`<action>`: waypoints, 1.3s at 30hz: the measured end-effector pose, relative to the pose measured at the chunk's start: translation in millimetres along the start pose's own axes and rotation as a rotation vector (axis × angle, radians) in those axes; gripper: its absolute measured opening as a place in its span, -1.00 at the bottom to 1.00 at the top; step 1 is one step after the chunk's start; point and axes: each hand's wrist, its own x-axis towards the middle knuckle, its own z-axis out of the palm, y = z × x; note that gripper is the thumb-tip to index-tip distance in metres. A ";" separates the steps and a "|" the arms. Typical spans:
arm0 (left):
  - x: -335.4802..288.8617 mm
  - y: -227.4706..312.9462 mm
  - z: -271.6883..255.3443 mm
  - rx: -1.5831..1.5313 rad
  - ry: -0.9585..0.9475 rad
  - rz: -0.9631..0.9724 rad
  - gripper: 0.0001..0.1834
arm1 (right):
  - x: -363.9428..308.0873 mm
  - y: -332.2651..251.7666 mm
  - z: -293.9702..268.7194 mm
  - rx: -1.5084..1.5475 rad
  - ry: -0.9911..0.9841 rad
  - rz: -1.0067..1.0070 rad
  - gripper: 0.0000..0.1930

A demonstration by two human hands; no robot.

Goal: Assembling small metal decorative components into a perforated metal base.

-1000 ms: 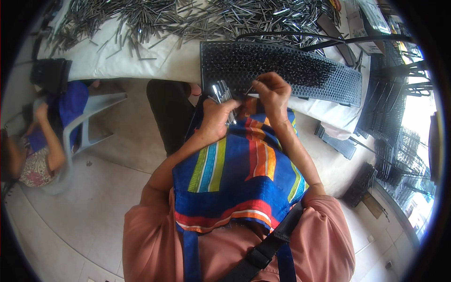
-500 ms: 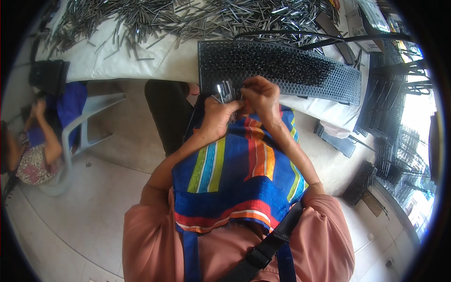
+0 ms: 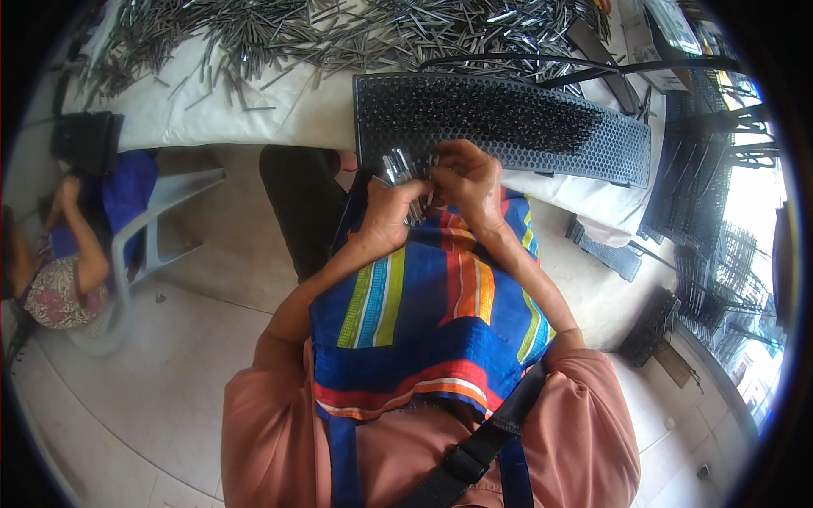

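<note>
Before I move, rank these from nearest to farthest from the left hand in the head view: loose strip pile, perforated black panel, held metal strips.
1. Held metal strips: in the left hand itself.
2. Perforated black panel: ahead, extending right.
3. Loose strip pile: farthest ahead, beyond the panel and spreading left.

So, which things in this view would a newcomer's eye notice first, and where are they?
Probably the dark-blue fabric apron with red, orange and green stripes comes first, low in the middle. Next is the large heap of thin grey metal strips along the top, with the long black perforated panel below its right part. Near the centre, the left grip holds a bundle of slim shiny metal pieces, close beside the right grip.
</note>
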 end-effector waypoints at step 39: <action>4.4 -4.4 -6.4 0.033 -0.064 -0.019 -0.83 | 37.6 -15.1 -19.9 -0.638 0.316 -0.915 -0.85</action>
